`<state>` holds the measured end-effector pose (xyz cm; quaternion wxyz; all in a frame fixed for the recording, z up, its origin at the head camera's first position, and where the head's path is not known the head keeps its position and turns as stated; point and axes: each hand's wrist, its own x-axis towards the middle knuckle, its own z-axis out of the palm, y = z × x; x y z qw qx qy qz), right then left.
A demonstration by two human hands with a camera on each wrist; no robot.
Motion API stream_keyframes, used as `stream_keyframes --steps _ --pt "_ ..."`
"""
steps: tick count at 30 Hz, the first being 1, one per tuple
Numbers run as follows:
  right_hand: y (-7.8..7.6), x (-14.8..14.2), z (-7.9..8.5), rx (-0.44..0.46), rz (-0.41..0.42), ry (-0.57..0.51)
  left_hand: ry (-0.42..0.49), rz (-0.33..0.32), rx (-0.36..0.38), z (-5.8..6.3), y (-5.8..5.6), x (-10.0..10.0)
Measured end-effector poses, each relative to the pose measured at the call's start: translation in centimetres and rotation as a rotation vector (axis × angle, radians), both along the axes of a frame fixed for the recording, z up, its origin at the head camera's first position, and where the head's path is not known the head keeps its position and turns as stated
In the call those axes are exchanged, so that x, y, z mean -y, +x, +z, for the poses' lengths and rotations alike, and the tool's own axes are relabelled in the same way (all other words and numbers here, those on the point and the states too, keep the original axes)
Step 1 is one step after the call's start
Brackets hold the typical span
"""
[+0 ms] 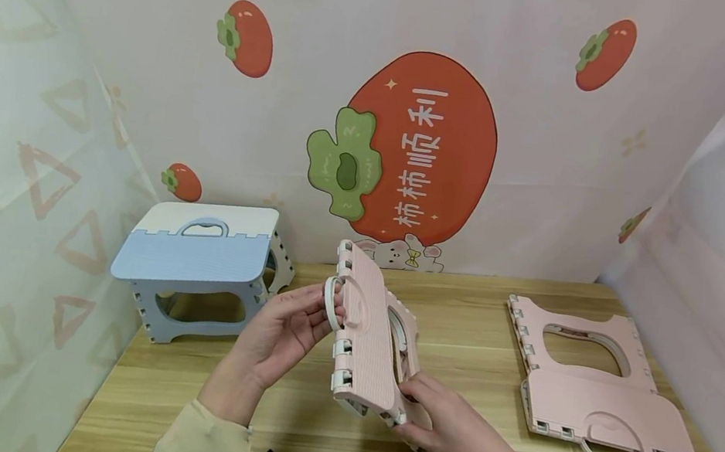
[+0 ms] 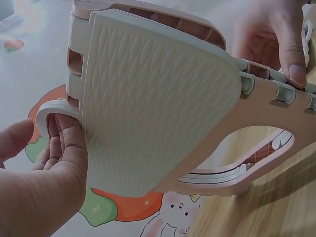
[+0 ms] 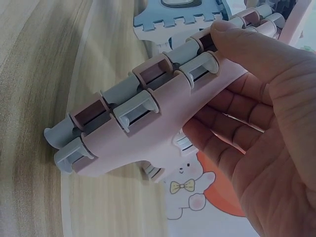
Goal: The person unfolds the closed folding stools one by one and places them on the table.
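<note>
A pink and white folding stool [image 1: 365,320] is held tilted over the table, partly folded, with its pink ribbed top towards the head camera. My left hand [image 1: 285,332] has its fingers hooked through the stool's white carry handle [image 2: 47,114]; the thumb stands apart from it. The white textured half of the top [image 2: 153,98] shows in the left wrist view. My right hand [image 1: 455,427] grips the stool's lower right side, thumb on the hinged edge [image 3: 138,89] and fingers curled behind the pink leg panel [image 3: 168,108].
On the left stands an unfolded blue and white stool [image 1: 193,251]. A second pink stool [image 1: 609,411] lies on the right of the wooden table [image 1: 221,416], its white handle towards me. Behind the table hangs a white backdrop [image 1: 510,225] printed with persimmons.
</note>
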<state>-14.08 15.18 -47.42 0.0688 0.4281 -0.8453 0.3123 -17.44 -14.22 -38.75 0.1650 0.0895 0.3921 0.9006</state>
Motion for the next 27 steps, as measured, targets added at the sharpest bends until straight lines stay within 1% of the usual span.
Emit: stream_keyframes --steps 11,22,27 --pt "0.04 0.23 -0.03 0.021 0.002 -0.016 0.08 0.0 0.071 0.32 -0.07 -0.08" --pt "0.06 0.39 -0.03 0.003 0.026 -0.042 0.085 -0.018 0.047 0.61 -0.01 -0.12" --pt "0.11 0.59 0.01 0.017 0.045 -0.071 0.072 -0.019 0.037 0.85 -0.06 -0.22"
